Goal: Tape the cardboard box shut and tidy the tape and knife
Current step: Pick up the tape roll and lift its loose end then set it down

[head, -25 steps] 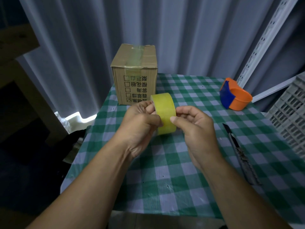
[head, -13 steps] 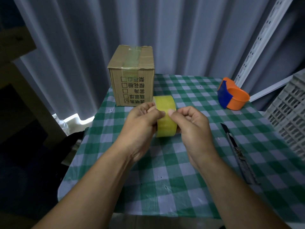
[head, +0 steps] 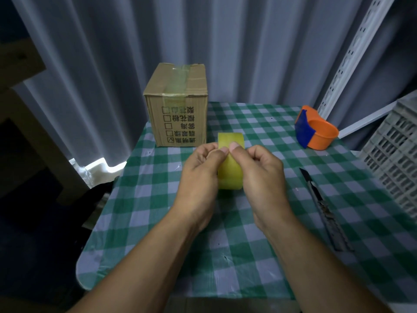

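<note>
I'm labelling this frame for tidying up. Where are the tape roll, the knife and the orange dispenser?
tape roll point(head: 230, 177): head view, on its yellow outer face between the hands.
knife point(head: 323, 206): head view, mid-handle, lying on the cloth.
orange dispenser point(head: 321, 134): head view, on its orange side wall.

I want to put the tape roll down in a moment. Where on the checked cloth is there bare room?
Bare cloth lies between the cardboard box and the orange dispenser, and at the near edge under the forearms. The right strip beside the knife and grey crate is tighter.
</note>
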